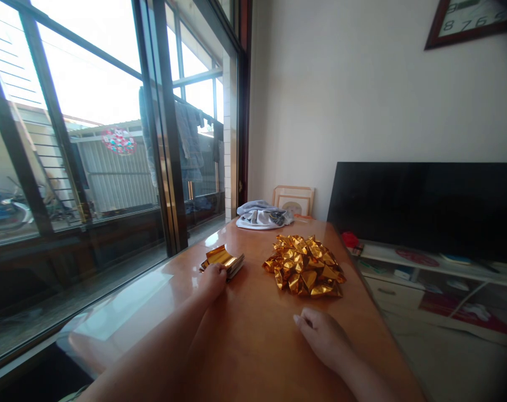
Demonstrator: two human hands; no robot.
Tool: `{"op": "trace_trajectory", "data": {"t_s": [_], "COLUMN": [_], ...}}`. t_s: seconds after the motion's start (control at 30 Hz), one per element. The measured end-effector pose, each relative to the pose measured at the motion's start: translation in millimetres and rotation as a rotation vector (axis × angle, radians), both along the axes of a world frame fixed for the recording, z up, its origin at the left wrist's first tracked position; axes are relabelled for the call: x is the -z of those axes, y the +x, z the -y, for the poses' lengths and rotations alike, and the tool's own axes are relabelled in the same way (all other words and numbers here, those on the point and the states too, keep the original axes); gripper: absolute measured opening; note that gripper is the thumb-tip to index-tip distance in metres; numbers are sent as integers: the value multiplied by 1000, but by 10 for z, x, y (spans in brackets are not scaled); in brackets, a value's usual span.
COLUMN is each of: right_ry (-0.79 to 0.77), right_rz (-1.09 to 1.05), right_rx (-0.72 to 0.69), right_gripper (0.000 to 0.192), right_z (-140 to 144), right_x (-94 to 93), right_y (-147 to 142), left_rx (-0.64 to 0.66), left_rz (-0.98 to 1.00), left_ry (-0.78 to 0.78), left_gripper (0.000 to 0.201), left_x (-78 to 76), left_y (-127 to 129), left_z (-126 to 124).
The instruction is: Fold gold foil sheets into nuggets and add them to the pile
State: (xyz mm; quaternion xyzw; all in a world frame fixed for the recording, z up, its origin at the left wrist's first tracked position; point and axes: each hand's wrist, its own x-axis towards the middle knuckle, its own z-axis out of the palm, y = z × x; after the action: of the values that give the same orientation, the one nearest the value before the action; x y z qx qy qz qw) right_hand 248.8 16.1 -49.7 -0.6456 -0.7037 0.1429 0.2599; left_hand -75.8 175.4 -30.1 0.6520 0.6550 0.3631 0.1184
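Observation:
My left hand [214, 279] is closed on the near edge of a gold foil sheet [222, 256], which curls up from a small stack of foil sheets [237, 268] on the table. Its fingertips are partly hidden. To the right lies a heap of folded gold foil pieces [304, 265], shiny and pointed, piled on one another. Just in front of that heap, my right hand [323, 335] rests at the table with its fingers curled in and the thumb pointing left. Nothing shows in it.
The brown glossy table [245, 346] stretches ahead of me. At its far end lie a bundled grey-white cloth [264, 216] and a framed picture [293, 198]. A large window [106, 139] stands on the left; a black television [429, 206] sits on a cabinet to the right.

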Motion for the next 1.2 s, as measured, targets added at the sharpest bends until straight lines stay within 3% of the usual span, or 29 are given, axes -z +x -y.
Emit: {"op": "trace_trajectory", "data": {"t_s": [0.3,0.83,1.03,1.2], "right_ry": [0,1,8,23], "right_rz": [-9,-34,-18,-32], "right_rx": [-6,-25,-24,-17], "right_gripper": [38,38,38,37], "right_z": [21,-21,-5,23], "right_x": [-3,21,-4,-24], "right_y": [10,25,19,4], "left_rx": [-58,-114,-92,-32], "left_rz": [74,301,338,363], "left_ry": [6,77,214,251], "left_gripper": [12,17,17,22], "left_x": [18,-40,-243,-467], "left_y": [-37,-85,-23,165], "left_z": [-6,125,296,583]}}
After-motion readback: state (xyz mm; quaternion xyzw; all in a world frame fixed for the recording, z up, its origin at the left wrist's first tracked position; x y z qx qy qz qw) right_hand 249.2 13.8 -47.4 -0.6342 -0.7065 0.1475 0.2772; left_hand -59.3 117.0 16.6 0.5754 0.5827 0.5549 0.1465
